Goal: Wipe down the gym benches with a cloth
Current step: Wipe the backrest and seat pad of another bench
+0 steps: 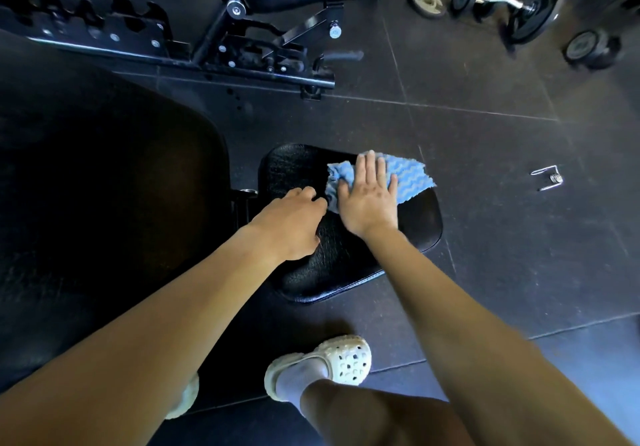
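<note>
A black padded bench seat (346,262) lies in the middle of the view, and the bench's larger back pad (104,186) spreads to its left. A blue and white cloth (410,175) lies on the seat's far right corner. My right hand (369,196) presses flat on the cloth with straight fingers. My left hand (294,224) rests on the seat beside it, its fingers curled down at the cloth's left edge; whether they pinch the cloth is hidden.
A second bench's black steel frame (194,47) stands beyond. Weight plates and a curl bar (533,9) lie on the rubber floor at the top right, a spring collar (550,179) to the right. My white clog (346,359) stands below the seat.
</note>
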A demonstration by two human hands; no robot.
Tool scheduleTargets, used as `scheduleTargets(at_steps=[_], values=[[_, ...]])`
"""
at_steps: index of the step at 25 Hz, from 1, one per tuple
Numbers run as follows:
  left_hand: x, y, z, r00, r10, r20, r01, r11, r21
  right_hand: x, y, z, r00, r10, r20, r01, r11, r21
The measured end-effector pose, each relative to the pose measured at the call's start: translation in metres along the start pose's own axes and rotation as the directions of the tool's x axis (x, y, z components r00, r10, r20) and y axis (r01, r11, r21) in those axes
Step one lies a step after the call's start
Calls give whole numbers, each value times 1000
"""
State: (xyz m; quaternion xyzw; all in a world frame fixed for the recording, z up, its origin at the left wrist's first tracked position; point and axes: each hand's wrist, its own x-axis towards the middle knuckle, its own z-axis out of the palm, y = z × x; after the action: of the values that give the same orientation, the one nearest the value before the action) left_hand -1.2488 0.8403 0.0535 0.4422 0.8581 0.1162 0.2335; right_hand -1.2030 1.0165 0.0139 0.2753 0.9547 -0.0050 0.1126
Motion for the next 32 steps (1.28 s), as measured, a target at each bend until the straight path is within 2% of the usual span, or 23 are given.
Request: scheduleTargets(at_steps=[2,5,7,10,13,14,16,18,19,20,22,24,26,29,32], values=[[-2,-1,2,999,26,-33,-26,1000,-12,-28,-12,7,999,-44,1,44,999,-15],[-5,-3,3,999,37,-34,-38,999,-16,-64,10,14,966,-259,10,259,960,-105],[-7,-5,3,999,34,-7,-34,999,-13,-56,29,11,950,-313,17,312,941,-129],[-7,-4,3,999,29,15,-28,1000,-13,-25,31,3,992,-124,-3,124,989,-83],[-6,-3,3,999,32,-12,-33,999,-7,-21,-3,2,999,41,16,-41,999,18],[-6,-2,3,999,35,-27,-35,999,-8,-31,-11,5,1000,17,15,-17,1000,8],[-6,-1,3,999,30,-26,-29,1000,9,-62,-9,13,988,-153,9,153,983,-103],[-7,0,4,1000,23,-15,-23,1000,14,-73,19,12,947,-317,51,321,930,-179],[-7,0,4,1000,23,-8,-23,1000,13,-68,35,10,941,-333,59,338,921,-194],[-7,1,4,1000,22,-8,-22,1000,10,-60,48,7,956,-290,49,294,936,-191],[-6,3,4,1000,13,-18,-13,1000,8,-40,57,2,994,-107,-4,106,988,-117],[-5,7,4,1000,4,-28,-3,1000,24,-36,37,4,997,79,-24,-80,996,-35],[-6,11,3,999,-2,-37,4,999,45,-54,-1,14,984,174,-33,-172,984,32],[-8,14,2,1000,-10,-28,12,998,68,-97,-28,30,993,89,-82,-83,994,67],[-10,16,3,1000,1,-17,0,997,77,-90,12,26,995,-58,-77,58,998,-7]])
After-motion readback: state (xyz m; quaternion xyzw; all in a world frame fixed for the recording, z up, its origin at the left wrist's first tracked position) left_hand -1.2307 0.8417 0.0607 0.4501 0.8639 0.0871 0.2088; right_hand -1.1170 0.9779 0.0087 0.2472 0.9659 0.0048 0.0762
